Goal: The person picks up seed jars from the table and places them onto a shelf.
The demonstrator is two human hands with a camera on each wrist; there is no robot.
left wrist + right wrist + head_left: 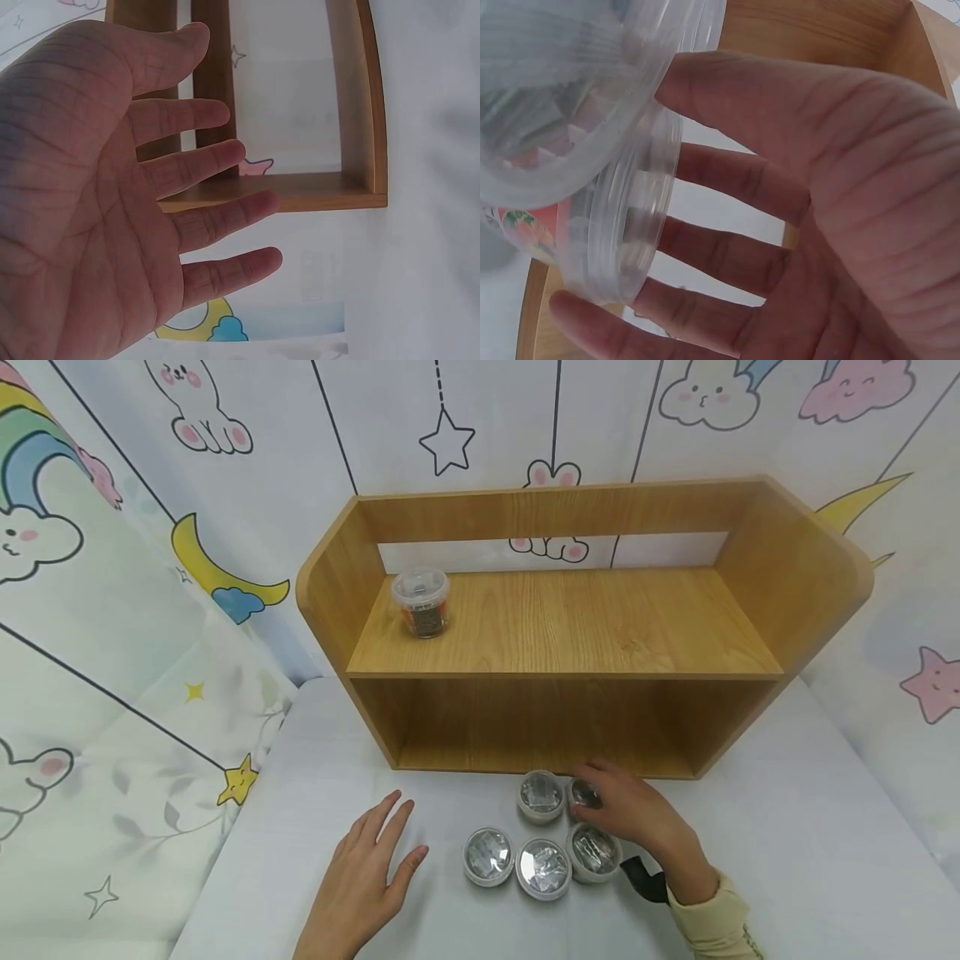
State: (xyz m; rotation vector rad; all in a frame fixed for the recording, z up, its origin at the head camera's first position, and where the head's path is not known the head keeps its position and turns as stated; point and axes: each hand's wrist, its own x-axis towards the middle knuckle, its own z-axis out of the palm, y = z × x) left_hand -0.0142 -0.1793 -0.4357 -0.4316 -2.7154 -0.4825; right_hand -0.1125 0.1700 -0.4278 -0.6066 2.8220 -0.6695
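My right hand holds a small clear plastic tub with a lid, at the back right of a cluster. In the right wrist view the thumb and spread fingers lie around this tub, which has a red printed label; a nearer tub partly covers it. Beside it stand a back-left tub, a front-right tub, a front-middle tub and a left tub. My left hand is left of the cluster, fingers spread, holding nothing; its bare palm shows in the left wrist view.
A two-level wooden shelf stands behind the tubs. On its upper board, at the left, sits another lidded tub. White cloth covers the table, and a cartoon-printed backdrop rises behind. A black strap is at the right wrist.
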